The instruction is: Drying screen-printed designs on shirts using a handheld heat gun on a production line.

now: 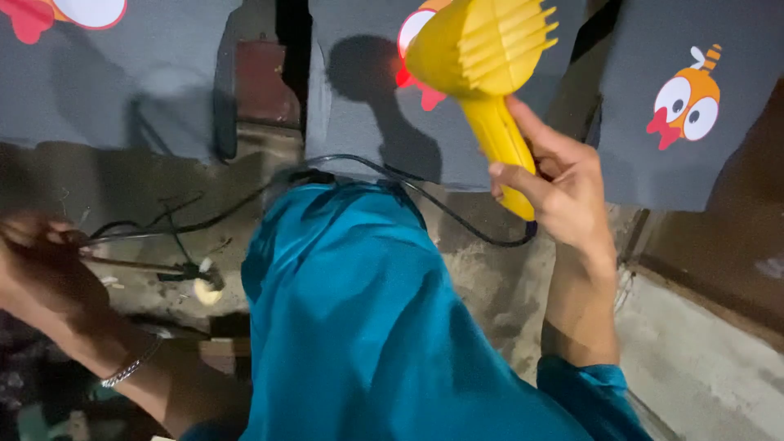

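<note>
The yellow hair dryer sits at about one o'clock in the view, nozzle end up, its handle clamped in the fingers of the right hand. Its black cord loops from the handle's base leftward across the floor. Behind the dryer, at twelve o'clock, lies a grey fabric piece printed with an orange cartoon bird; another such piece lies at two o'clock. At nine o'clock the left hand, blurred, has its fingers closed on thin black wires. A teal garment fills the centre.
</note>
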